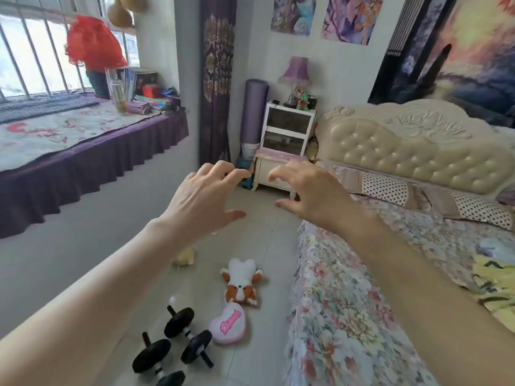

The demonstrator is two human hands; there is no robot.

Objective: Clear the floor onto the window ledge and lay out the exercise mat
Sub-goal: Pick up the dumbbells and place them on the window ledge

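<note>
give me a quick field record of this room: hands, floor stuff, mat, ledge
left hand: open, fingers spread, holding nothing
right hand: open, fingers curled, holding nothing
floor items: two dumbbells, pink heart cushion, plush dog, small yellow item, partly hidden by the left arm
exercise mat: rolled, upright in the corner beside the nightstand
window ledge: flowered cloth, books and a vase at far end
task state: floor not yet cleared

Bedroom: pale tiled floor (250,366); barred window (30,59) far left; tufted cream headboard (412,151) right; white nightstand (287,129) far centre.
</note>
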